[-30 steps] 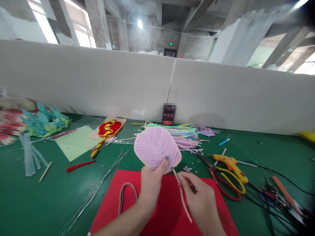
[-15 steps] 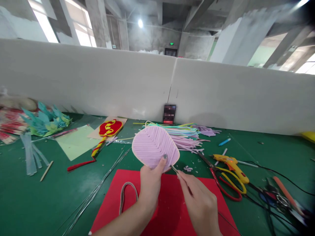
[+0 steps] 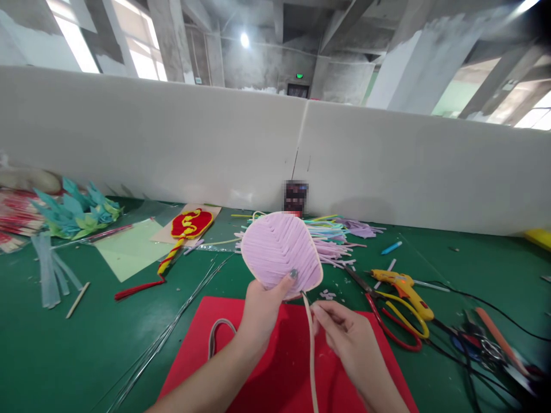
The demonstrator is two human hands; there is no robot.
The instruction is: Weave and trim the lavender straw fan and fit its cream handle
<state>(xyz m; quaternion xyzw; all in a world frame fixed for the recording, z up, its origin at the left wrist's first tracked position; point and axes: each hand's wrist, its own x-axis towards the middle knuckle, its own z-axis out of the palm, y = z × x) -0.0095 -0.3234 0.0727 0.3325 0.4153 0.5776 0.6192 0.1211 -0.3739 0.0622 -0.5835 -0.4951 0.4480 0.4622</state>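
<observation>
My left hand (image 3: 261,312) pinches the lower edge of a lilac leaf-shaped piece (image 3: 279,250) made of ribbed strips, holding it upright above the table. A cream strip (image 3: 310,350) hangs down from the leaf's base. My right hand (image 3: 348,338) is closed around that strip just below the leaf. Both hands hover over a red sheet (image 3: 275,367) on the green table (image 3: 64,344).
A grey loop (image 3: 217,338) lies on the red sheet. To the right lie a yellow glue gun (image 3: 404,287), red-handled scissors (image 3: 387,321) and cables. Behind the leaf is a heap of coloured strips (image 3: 331,235). A red and yellow ornament (image 3: 189,226), thin wires (image 3: 172,332) and teal paper leaves (image 3: 77,209) lie left.
The leaf has risen and shifted slightly right. The cream strip now hangs straight down from its base, with my right hand's fingers gripping it a little lower.
</observation>
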